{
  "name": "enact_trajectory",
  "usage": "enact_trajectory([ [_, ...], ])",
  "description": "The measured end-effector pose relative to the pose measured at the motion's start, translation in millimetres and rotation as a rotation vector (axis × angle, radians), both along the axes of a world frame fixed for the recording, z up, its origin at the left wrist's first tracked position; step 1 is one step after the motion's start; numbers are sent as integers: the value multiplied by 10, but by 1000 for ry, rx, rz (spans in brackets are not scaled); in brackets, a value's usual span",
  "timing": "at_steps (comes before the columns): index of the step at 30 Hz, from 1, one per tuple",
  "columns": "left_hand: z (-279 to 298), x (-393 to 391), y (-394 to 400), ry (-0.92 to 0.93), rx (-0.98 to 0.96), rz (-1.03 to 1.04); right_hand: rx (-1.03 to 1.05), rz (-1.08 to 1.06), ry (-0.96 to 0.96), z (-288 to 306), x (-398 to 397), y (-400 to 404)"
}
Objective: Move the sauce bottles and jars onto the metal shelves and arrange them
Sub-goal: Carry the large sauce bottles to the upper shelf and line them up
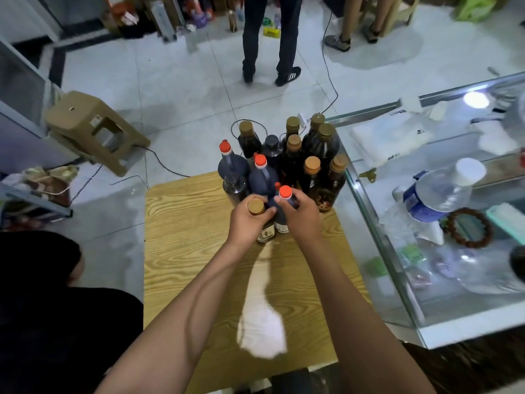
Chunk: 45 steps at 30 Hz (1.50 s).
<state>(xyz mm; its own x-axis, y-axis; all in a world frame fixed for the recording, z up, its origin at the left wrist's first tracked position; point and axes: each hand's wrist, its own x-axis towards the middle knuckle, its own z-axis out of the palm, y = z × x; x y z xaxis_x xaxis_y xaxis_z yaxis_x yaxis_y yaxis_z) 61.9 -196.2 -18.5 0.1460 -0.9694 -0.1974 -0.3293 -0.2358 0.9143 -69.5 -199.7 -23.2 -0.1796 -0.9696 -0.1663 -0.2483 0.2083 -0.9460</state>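
Observation:
Several dark sauce bottles stand clustered at the far end of a wooden table (199, 280). Some have red caps (260, 160), others gold caps (312, 163). My left hand (247, 223) grips a gold-capped bottle (256, 207) at its neck and shoulder. Right beside it, my right hand (301, 216) holds a red-capped bottle (285, 192) just under the cap. Both held bottles are at the near edge of the cluster, and their lower parts are partly hidden by my hands.
A glass display counter (397, 280) runs along the right, with a water bottle (443, 189) and a bead bracelet (468, 227) on it. A tan plastic stool (93, 126) sits at the left. Cables cross the tiled floor. A person stands beyond the table (270, 38).

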Motion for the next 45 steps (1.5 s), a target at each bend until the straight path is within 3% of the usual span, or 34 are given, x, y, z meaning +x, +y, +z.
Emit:
enact_trajectory([
  [9,165,1,282,-6,-91,-4,7,-59,-125,33,-79,436],
  [18,807,-109,911,141,-249,-338,-179,-289,-108,807,-285,1635],
  [26,1283,-846,1784,333,-245,-569,-273,-654,-26,1536,-602,3050],
  [39,2382,-2496,4233,479,-392,-1160,-453,-1187,229,2546,-1491,5870],
  [45,3003,-3082,5662,606,-485,-1328,-523,-1358,303,2955,-1884,7320],
])
